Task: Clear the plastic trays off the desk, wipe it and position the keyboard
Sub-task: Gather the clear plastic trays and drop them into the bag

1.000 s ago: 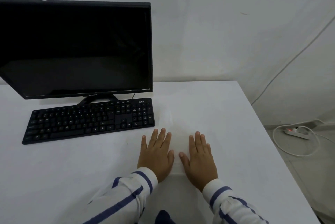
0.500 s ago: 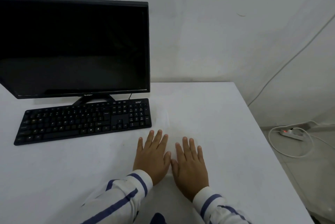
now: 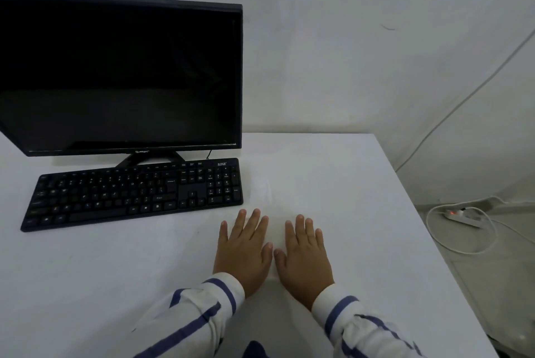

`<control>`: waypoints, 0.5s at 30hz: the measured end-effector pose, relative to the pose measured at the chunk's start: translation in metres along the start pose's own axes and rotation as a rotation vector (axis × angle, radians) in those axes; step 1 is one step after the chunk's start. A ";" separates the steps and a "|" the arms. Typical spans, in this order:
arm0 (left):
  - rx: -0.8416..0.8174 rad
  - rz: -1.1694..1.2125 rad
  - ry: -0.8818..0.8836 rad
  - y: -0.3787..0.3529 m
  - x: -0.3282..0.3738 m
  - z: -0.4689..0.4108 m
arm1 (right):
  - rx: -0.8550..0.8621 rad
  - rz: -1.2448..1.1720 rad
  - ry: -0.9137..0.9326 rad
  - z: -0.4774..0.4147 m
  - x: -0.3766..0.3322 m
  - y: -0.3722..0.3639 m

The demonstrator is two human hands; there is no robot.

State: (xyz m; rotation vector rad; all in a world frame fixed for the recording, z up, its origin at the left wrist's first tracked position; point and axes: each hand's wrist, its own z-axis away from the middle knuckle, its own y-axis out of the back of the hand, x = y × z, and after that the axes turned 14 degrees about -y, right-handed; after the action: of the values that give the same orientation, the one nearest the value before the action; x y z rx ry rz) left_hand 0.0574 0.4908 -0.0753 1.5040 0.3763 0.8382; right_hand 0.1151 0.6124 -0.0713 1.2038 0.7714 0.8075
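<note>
Both hands, left hand (image 3: 242, 250) and right hand (image 3: 305, 256), lay flat, empty; the keyboard (image 3: 133, 194) (light, rigid) likely lifts by its ends.

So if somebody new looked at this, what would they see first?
Probably the big black monitor at the back left of the white desk, its screen dark. Right in front of it lies the black keyboard. Then the two hands, left and right, lying flat side by side on the desk near the front, with striped sleeves behind them.
</note>
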 end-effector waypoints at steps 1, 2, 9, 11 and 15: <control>-0.002 -0.007 -0.008 0.001 0.000 0.000 | -0.024 -0.016 0.019 -0.003 -0.002 0.001; -0.009 -0.012 -0.018 0.001 0.001 0.000 | -0.016 -0.025 0.050 -0.005 -0.005 0.002; -0.043 -0.032 -0.016 0.001 0.001 -0.002 | -0.024 0.003 0.148 -0.016 -0.003 0.002; -0.028 -0.008 0.016 0.001 0.001 -0.002 | -0.018 0.007 0.129 -0.016 0.006 0.002; 0.036 0.146 0.103 0.007 -0.001 0.000 | -0.008 -0.066 0.006 -0.012 0.016 -0.003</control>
State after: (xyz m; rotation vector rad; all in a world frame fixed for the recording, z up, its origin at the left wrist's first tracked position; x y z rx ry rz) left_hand 0.0545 0.4893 -0.0694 1.5394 0.3626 1.0315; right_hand 0.1134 0.6311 -0.0776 1.1637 0.8073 0.7597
